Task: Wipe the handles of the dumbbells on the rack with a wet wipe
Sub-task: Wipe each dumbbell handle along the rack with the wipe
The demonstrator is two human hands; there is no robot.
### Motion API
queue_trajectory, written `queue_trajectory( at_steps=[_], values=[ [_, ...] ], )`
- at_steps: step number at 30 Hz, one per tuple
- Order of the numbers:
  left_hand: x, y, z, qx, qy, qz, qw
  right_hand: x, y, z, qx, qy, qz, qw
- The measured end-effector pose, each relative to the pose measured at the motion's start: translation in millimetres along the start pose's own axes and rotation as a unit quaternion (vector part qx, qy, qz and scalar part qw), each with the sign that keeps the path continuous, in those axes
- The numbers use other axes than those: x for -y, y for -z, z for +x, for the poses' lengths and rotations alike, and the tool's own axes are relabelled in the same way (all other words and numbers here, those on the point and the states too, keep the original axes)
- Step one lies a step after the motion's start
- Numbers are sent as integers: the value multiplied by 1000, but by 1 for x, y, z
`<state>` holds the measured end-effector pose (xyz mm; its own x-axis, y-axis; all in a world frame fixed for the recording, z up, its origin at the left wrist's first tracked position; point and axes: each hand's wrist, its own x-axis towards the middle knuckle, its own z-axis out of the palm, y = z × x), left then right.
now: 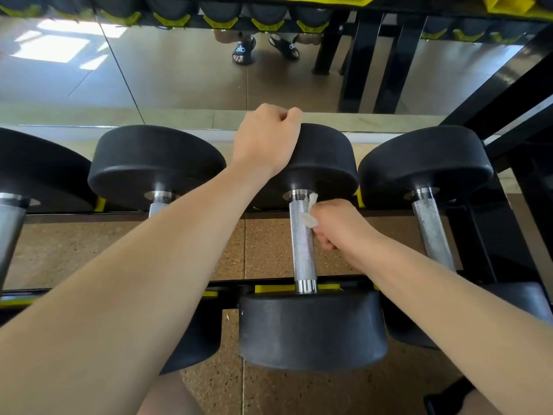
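Dumbbell handle (302, 244): knurled steel bar of the middle dumbbell, long axis running away from the person, from the near black head (311, 327) to the far black head (326, 163).
Wet wipe (309, 215): small crumpled white wad pressed against the right side of the handle, near its far end.
Right hand (338, 226): fingers curled around the wipe, pinching it against the bar; knuckles face left toward the handle.
Left hand (266, 142): laid over the top left edge of the far head, fingers curled over its back rim, gripping it.
Dumbbell position: lying across the rack (329, 287), each head seated by a yellow cradle on a black rail.
Neighbours: one dumbbell (431, 223) just to the right and another (155, 169) to the left, partly hidden by the left forearm; both lie parallel, handles pointing the same way.
Floor (260, 244): speckled tan tiles, seen between the rails.
Mirror (149, 70): stands behind the rack and reflects sandalled feet.
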<state>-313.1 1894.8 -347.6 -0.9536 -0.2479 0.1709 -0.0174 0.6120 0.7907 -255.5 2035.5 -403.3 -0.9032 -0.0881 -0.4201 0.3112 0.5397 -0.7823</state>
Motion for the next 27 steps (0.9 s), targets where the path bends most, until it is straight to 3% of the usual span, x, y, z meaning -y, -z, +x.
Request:
queue_trajectory(
  at_steps=[2, 6, 11, 16, 18, 20, 22, 23, 25, 27],
  values=[
    [0, 0, 0, 2, 0, 0, 1000, -9, 6, 1, 35, -66, 128, 989],
    [-1, 0, -2, 2, 0, 1, 1000, -28, 25, -12, 163, -131, 113, 971],
    [1, -1, 0, -1, -1, 4, 1000, -19, 18, 2, 142, -179, 287, 930],
    [3, -2, 1, -3, 0, 8, 1000, -35, 27, -4, 262, -195, 183, 927],
    [3, -3, 1, -4, -2, 9, 1000, -30, 36, -8, 253, -194, 116, 941],
    [2, -3, 1, -4, 1, 12, 1000, -11, 37, -10, 150, -131, 88, 976],
    [1, -2, 1, -8, 4, 11, 1000, 10, 29, -17, 8, 28, 13, 1000],
    [1, -2, 2, -9, 5, 11, 1000, 20, 24, -21, -38, 134, -49, 989],
    [2, -2, 3, -6, 5, 8, 1000, 28, 13, -30, -13, 294, -244, 924],
    [4, -3, 3, 0, 4, 0, 1000, 21, 5, -28, 8, 357, -506, 785]
  ],
)
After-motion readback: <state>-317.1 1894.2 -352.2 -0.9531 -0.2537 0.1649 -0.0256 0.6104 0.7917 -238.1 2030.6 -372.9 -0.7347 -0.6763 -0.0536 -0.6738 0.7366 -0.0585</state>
